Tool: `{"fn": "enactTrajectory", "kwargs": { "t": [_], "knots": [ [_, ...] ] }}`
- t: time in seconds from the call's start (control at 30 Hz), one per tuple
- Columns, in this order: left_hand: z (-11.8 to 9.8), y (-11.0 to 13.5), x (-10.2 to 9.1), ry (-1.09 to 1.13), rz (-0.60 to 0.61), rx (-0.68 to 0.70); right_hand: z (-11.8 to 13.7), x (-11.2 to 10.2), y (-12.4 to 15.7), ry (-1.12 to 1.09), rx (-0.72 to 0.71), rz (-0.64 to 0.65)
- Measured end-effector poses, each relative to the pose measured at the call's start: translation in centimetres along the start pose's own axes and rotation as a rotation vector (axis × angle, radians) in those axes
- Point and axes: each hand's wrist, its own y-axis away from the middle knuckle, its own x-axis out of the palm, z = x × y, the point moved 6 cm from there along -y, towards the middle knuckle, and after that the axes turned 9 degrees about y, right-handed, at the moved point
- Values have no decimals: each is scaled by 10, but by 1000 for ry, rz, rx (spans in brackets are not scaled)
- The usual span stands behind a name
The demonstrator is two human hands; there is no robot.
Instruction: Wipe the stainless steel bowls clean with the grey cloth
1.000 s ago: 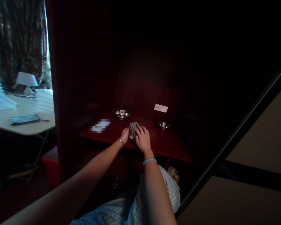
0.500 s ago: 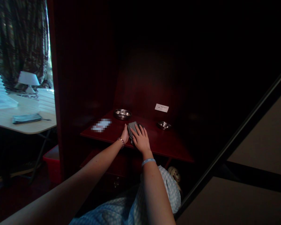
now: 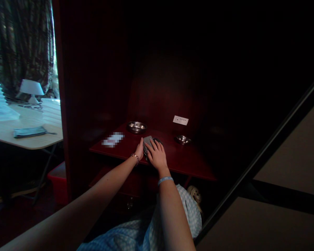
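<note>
My left hand (image 3: 139, 150) is closed on the left rim of a dark, round dish (image 3: 158, 140), probably a metal bowl, at the front of the dark red desk (image 3: 191, 162). My right hand (image 3: 158, 156) presses a folded grey cloth (image 3: 147, 140) onto the dish, its fingers lying over the fabric. Most of the dish is hidden beneath cloth and fingers. Behind it stands a wide steel bowl (image 3: 136, 128), and a smaller steel bowl (image 3: 183, 140) sits to the right.
A blurred-out pale item (image 3: 113, 139) lies on the desk's left side. Above the desk is a wall socket (image 3: 180, 120). At left, a light table (image 3: 42, 139) bears a lamp (image 3: 31, 91) and a pouch (image 3: 30, 131); a red bin (image 3: 58, 181) stands below.
My right hand and the cloth have shifted very slightly on the dish. My left hand keeps its hold, and the bowls have not moved.
</note>
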Motion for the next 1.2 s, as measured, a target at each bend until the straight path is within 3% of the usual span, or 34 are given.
{"fn": "enactTrajectory", "kwargs": {
  "t": [0.17,0.3,0.57,0.97,1.2],
  "knots": [
    [0,0,2,3,14,-3,-5,0,-1,-16,67,-20],
    [3,-1,2,12,39,-35,-15,2,0,-46,204,-43],
    [-3,1,0,-5,-12,47,-40,12,8,-100,433,-76],
    [-11,11,13,-24,86,43,-27,14,0,-204,284,-28],
    [-12,12,13,-38,104,53,-23,8,0,-193,317,6]
  ]
}}
